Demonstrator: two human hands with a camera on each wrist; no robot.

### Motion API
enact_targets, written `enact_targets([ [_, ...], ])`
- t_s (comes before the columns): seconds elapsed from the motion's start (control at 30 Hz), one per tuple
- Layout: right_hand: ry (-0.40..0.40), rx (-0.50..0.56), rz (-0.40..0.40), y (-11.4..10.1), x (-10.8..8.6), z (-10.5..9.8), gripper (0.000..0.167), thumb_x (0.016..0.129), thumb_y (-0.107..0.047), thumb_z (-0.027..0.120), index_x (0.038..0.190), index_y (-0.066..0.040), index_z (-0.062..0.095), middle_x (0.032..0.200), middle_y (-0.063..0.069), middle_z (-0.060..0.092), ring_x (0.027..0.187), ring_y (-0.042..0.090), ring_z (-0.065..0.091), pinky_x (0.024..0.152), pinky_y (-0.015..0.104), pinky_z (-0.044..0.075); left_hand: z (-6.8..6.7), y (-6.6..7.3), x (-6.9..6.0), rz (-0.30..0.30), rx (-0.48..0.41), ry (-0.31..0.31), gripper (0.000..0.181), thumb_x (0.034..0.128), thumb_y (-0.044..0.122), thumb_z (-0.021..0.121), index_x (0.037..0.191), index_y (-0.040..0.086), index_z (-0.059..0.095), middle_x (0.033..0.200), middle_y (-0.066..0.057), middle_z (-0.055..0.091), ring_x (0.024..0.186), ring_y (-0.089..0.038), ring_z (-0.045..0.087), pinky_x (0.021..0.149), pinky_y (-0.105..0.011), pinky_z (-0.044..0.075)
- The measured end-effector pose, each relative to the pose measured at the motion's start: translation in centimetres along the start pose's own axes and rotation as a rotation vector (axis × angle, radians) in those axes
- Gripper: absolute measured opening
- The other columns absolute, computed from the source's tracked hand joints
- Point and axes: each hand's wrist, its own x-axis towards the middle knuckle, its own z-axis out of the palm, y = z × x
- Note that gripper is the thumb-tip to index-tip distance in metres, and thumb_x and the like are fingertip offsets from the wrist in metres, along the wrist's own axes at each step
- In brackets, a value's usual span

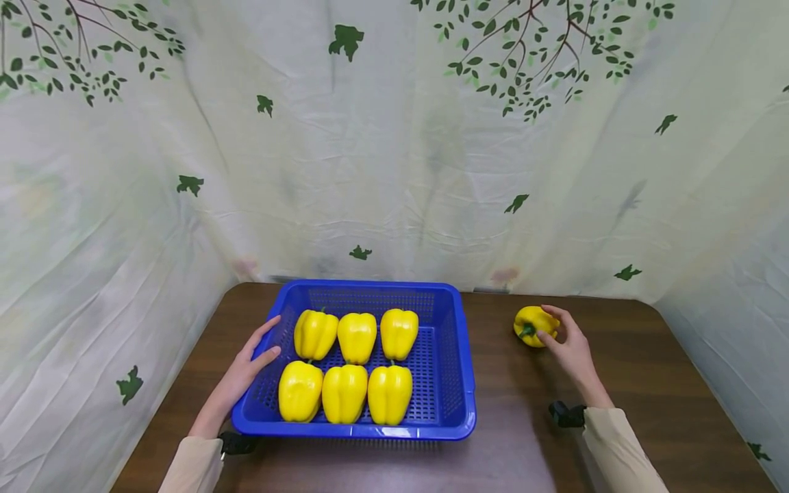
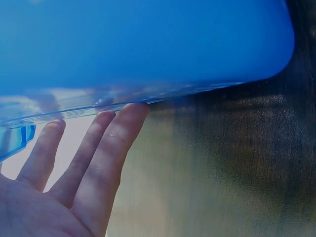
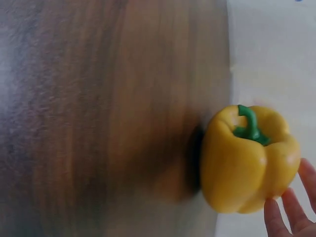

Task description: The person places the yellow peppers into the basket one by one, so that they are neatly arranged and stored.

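A blue plastic basket [image 1: 446, 356] stands on the table with yellow bell peppers [image 1: 344, 394] in it, in two rows of three. At the basket's left side, my left hand [image 1: 243, 370] rests against the rim with thumb and fingers extended. The left wrist view shows straight fingertips [image 2: 132, 111] touching the basket's outer wall [image 2: 148, 44]. Off to the right, my right hand [image 1: 572, 349] holds a single yellow bell pepper [image 1: 531, 323] between thumb and fingers. Its green stem shows in the right wrist view, where fingertips [image 3: 274, 212] meet the pepper's side [image 3: 232, 173]; the thumb is out of sight there.
The brown wooden table [image 1: 505, 411] extends around the basket. A pale curtain [image 1: 394, 171] printed with leaves hangs along the back and both sides. Each wrist wears a black device, the right one [image 1: 567, 415] near a beige sleeve [image 1: 616, 445].
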Motion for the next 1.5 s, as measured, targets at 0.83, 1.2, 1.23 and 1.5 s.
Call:
enact_targets([
  [0.83,0.073,-0.140,-0.052,1.0,-1.2,-0.2,0.041,0.086,0.007,0.061,0.126,0.005,0.050,0.126,0.027,0.050,0.117,0.045,0.039,0.095,0.060,0.028,0.0,0.2,0.1,0.011,0.005,0.001,0.059,0.1025,0.025,0.044,0.154,0.020,0.016,0.155,-0.021,0.009,0.129,-0.047,0.030,0.096,-0.060,0.037],
  [1.2,0.017,-0.089,-0.037,-0.4,-2.8,0.3,0.040,0.089,0.003,0.062,0.128,0.001,0.051,0.123,0.022,0.057,0.108,0.035,0.052,0.091,0.041,0.042,-0.1,0.0,0.1,0.020,0.011,0.002,0.058,0.1026,0.025,0.043,0.154,0.019,0.016,0.155,-0.022,0.010,0.128,-0.048,0.032,0.094,-0.060,0.040],
  [1.23,0.016,-0.089,-0.036,-0.5,-2.9,0.3,0.040,0.089,0.003,0.062,0.128,0.001,0.051,0.123,0.022,0.057,0.108,0.035,0.052,0.091,0.039,0.043,-0.1,0.0,0.1,0.021,0.010,0.001,0.058,0.1027,0.025,0.043,0.154,0.019,0.016,0.155,-0.022,0.010,0.128,-0.048,0.032,0.094,-0.060,0.040],
  [1.5,0.073,-0.104,-0.017,-0.1,-2.6,0.3,0.045,0.084,0.008,0.065,0.126,0.003,0.052,0.126,0.022,0.053,0.109,0.037,0.045,0.090,0.051,0.036,0.0,0.0,0.1,0.019,0.018,0.002,0.057,0.1029,0.025,0.042,0.153,0.019,0.016,0.154,-0.022,0.010,0.127,-0.047,0.032,0.093,-0.060,0.040],
])
